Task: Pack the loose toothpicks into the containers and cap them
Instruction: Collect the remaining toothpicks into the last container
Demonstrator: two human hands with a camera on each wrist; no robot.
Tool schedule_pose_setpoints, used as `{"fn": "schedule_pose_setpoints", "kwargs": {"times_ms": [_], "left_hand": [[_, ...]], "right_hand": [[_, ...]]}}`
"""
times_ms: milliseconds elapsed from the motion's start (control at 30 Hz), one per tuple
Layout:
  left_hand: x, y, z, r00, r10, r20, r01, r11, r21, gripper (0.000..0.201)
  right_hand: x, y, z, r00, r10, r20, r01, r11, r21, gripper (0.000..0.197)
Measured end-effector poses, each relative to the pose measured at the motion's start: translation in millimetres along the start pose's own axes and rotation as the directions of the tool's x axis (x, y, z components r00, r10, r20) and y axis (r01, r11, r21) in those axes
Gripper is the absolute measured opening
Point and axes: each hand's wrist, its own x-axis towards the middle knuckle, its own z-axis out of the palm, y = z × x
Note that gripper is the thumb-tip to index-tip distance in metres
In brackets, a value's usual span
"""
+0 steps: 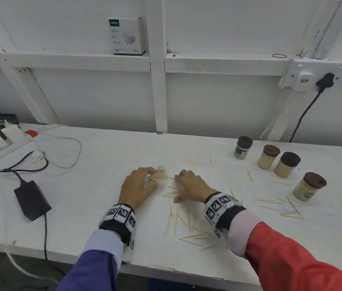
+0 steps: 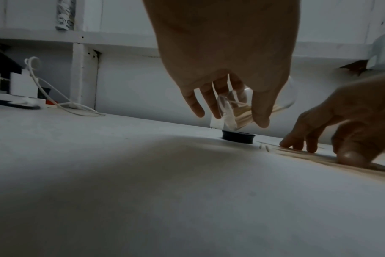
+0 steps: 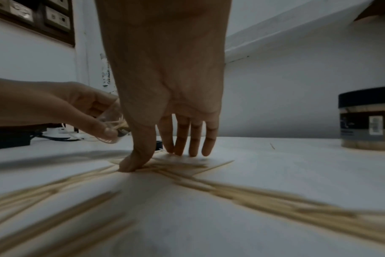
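My left hand (image 1: 142,181) grips a clear open container (image 1: 158,175) tilted on its side, partly filled with toothpicks. In the left wrist view the container (image 2: 233,111) hangs just above a black cap (image 2: 238,137) that lies on the table. My right hand (image 1: 181,186) is right beside it, with straight fingers and thumb (image 3: 132,163) pressed down on a small bunch of loose toothpicks (image 3: 178,167). More loose toothpicks (image 1: 174,221) lie scattered in front of both hands, and others (image 1: 288,208) lie to the right.
Several capped containers of toothpicks (image 1: 287,164) stand at the back right of the white table (image 1: 94,206). A black power adapter (image 1: 32,199), cables and a power strip (image 1: 2,139) occupy the left. A plugged wall socket (image 1: 313,78) is at the upper right.
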Motion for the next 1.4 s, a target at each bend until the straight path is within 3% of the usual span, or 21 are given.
{"fn": "schedule_pose_setpoints", "kwargs": {"times_ms": [133,200,333,400,533,633,733,833,900,1000,1167,1400], "left_hand": [[1,0,4,0.998,0.001,0.061,0.0,1.0,-0.01,0.067],[2,0,7,0.997,0.008,0.078,-0.008,1.0,0.001,0.079],[2,0,8,0.994,0.031,0.105,-0.034,0.999,0.022,0.081],[1,1,7,0.993,0.038,0.113,-0.04,0.999,0.02,0.078],[3,1,8,0.991,0.047,0.123,-0.052,0.998,0.038,0.054],[3,0,8,0.99,0.045,0.133,-0.053,0.997,0.055,0.054],[2,0,7,0.989,0.034,0.142,-0.04,0.998,0.043,0.069],[3,-1,9,0.992,0.035,0.124,-0.043,0.997,0.063,0.048],[3,-1,9,0.991,0.039,0.124,-0.048,0.996,0.07,0.047],[3,0,8,0.989,0.033,0.147,-0.042,0.997,0.062,0.057],[3,0,11,0.993,0.026,0.119,-0.032,0.998,0.05,0.047],[3,3,10,0.988,0.027,0.153,-0.028,1.0,0.007,0.05]], "right_hand": [[6,2,-4,0.998,-0.052,-0.025,0.052,0.998,0.033,0.03],[7,3,-4,0.998,-0.042,-0.055,0.045,0.997,0.058,0.025],[7,5,-5,0.997,-0.016,-0.074,0.022,0.996,0.082,0.015],[5,3,-7,0.997,-0.024,-0.075,0.027,0.999,0.035,0.01],[-1,-3,-8,0.998,-0.055,-0.043,0.05,0.991,-0.122,0.009],[-4,-6,-4,0.996,-0.087,-0.011,0.082,0.965,-0.249,0.001],[-8,-6,-2,0.993,-0.12,-0.006,0.114,0.955,-0.275,0.006],[-12,1,-5,0.992,-0.127,-0.009,0.121,0.958,-0.261,0.006],[-16,7,-7,0.993,-0.117,-0.003,0.112,0.959,-0.259,0.007],[-22,17,-16,0.995,-0.102,-0.002,0.099,0.973,-0.207,0.007],[-25,29,-46,0.996,-0.085,0.021,0.084,0.996,0.04,0.009],[-14,20,-67,0.994,-0.111,-0.025,0.114,0.979,0.167,0.011]]}}
